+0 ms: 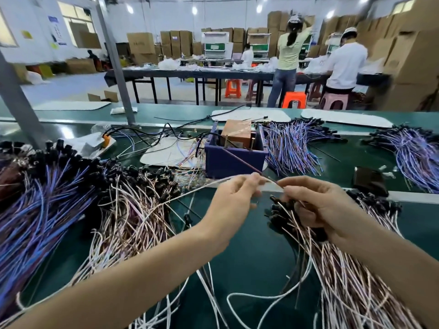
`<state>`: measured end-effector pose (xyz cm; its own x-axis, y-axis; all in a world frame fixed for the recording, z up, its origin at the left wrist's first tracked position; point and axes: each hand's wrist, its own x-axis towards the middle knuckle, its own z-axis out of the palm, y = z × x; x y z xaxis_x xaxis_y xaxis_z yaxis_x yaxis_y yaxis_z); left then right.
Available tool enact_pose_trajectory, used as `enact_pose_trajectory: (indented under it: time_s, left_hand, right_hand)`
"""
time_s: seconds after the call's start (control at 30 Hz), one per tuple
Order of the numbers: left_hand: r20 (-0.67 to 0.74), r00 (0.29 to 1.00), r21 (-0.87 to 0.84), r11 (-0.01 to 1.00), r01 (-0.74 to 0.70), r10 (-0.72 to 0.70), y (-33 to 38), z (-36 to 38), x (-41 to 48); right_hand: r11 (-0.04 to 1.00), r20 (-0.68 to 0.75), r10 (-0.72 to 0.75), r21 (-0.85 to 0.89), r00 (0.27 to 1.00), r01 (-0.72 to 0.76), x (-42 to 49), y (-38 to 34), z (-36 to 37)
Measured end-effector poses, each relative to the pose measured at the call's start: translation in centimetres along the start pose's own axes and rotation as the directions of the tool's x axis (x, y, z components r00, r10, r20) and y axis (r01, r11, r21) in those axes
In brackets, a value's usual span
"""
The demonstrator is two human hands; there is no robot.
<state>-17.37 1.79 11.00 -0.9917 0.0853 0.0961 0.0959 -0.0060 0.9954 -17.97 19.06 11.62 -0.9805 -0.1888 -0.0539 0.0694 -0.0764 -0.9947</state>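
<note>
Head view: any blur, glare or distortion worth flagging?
Head view: left hand, right hand and wire fairly sharp; boxes and worker near the frame's right edge smeared by blur; lamps blown out, glare on the belt; wide-angle lens tilts the pole.

Two hands show, the left hand (237, 193) and the right hand (316, 205), with one single wire (190, 192) between them. The desk (249, 252) carries three heaps of blue wires: a left blue heap (35, 222), a middle blue heap (289, 146) and a far-right blue heap (413, 150). Pink-white wires make two heaps, a left pale heap (128, 217) and a right pale heap (344, 269). There is one blue box (235, 160) with one brown block (236, 132) in it. White pads come to four: a near pad (164, 151), a left pad (71, 105), a middle pad (249, 115) and a right pad (344, 117). Beyond stand two orange stools, a farther stool (232, 87) and a nearer stool (294, 99). Two people are plain, a person in yellow (288, 48) and a person in white (344, 60); those farther back are too blurred to count.
</note>
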Motion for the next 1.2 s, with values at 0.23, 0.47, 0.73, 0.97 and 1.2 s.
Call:
enact_pose_trajectory:
  time_s: [0.23, 0.47, 0.73, 0.97, 1.2]
  left_hand:
    - [-0.219, 0.973, -0.491, 0.87, -0.053, -0.065, 2.0, -1.0, 3.2]
    - [-0.408, 0.91, -0.542, 0.784, -0.303, 0.07, 4.6, -3.2, 6.9]
    - [-0.523, 0.824, -0.18, 0.916, -0.359, 0.22, 2.8, -9.0, 11.1]
    - [-0.461, 0.863, 0.029, 0.976, -0.217, 0.206, 0.4, -10.5, 13.1]
    - [-0.225, 0.945, 0.335, 0.93, -0.154, 0.237, -2.3, -9.4, 13.6]
  right_hand:
    - [0.997, -0.188, 0.048, -0.055, 0.981, -0.06, -0.5, 0.8, -3.0]
    - [0.929, -0.301, 0.144, 0.369, 0.943, -0.024, 0.4, 1.6, -5.2]
    - [0.925, -0.48, 0.194, 0.381, 0.856, 0.004, 3.8, 1.1, -6.5]
    - [0.991, -0.368, 0.051, 0.134, 0.929, -0.001, 10.2, -3.1, -4.0]
    - [0.995, -0.345, -0.088, -0.078, 0.935, 0.065, 15.6, -3.7, 1.2]
